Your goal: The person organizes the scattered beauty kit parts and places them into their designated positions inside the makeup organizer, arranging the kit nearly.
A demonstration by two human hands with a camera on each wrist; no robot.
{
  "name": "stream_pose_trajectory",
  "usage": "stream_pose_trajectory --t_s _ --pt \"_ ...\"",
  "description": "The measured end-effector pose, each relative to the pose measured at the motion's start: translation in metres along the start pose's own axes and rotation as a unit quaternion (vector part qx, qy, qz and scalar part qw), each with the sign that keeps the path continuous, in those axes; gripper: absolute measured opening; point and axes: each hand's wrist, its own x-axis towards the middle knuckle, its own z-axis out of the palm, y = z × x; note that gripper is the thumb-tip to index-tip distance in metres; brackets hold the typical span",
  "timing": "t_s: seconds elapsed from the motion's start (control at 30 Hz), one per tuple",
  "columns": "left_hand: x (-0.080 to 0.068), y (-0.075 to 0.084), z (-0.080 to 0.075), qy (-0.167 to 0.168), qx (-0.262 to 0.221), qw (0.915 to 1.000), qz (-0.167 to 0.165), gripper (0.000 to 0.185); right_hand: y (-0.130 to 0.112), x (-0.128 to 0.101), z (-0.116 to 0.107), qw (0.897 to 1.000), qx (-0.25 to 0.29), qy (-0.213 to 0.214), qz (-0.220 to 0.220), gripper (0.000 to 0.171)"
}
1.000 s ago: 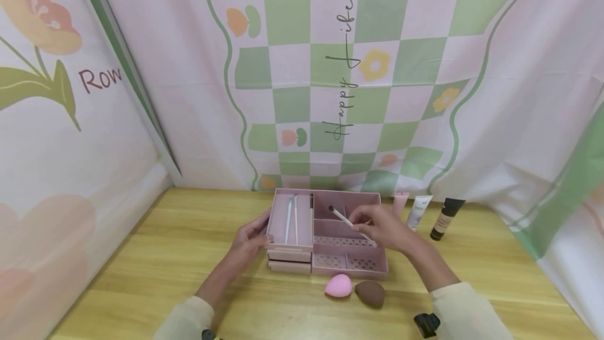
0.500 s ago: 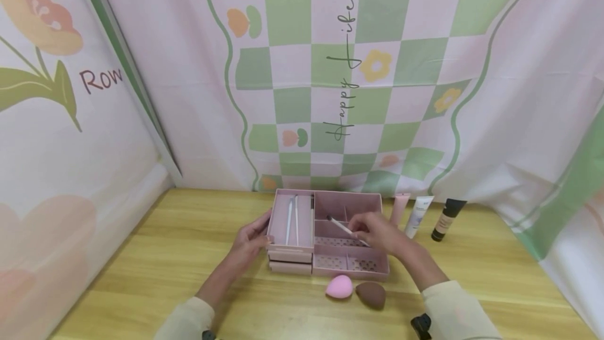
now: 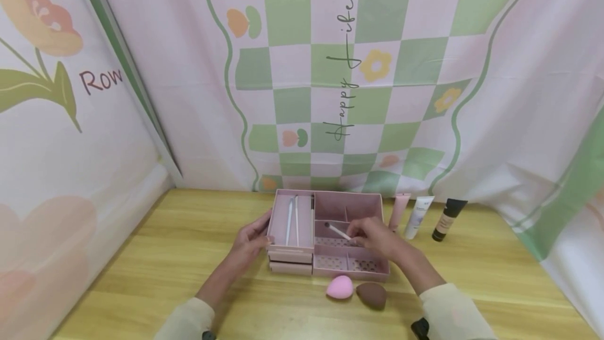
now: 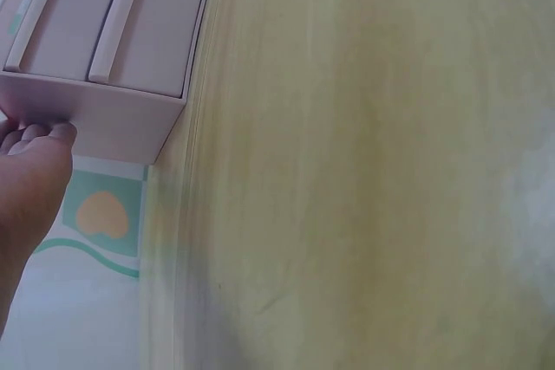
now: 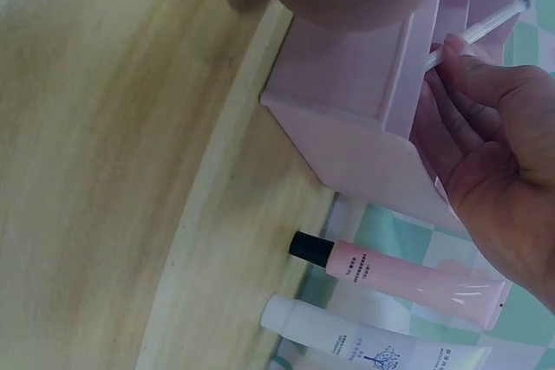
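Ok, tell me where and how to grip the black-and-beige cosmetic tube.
Take the black-and-beige cosmetic tube around its middle, probably from the near right: it stands on its black cap, flat end up, and the white tube stands on its left. The right hand would first have to release the makeup brush.

Low in the head view, a cream left sleeve left of centre and a matching right sleeve right of centre end short of the bare left hand and right hand, a small black piece beside each cuffed arm.
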Motion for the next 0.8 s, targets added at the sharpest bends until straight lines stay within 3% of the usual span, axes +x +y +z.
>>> stream_pose_trajectory --t_s 0.37,0.5,0.8 --pt "0.0004 0.0009 0.0007 0.007 0.006 0.9999 -0.009 0.074 0.0015 0.0014 0.0083 1.000 -0.013 0.002 -0.006 0.009" --pt "-0.0004 0.0014 0.0009 0.009 0.008 0.9999 -0.010 0.074 -0.0007 0.0010 0.0078 1.000 -0.012 0.006 -0.027 0.010" --pt "0.0000 0.0006 -0.0001 0.004 0.010 0.9999 -0.010 0.074 -0.0007 0.0010 0.0074 1.000 -0.018 -0.012 0.002 0.013"
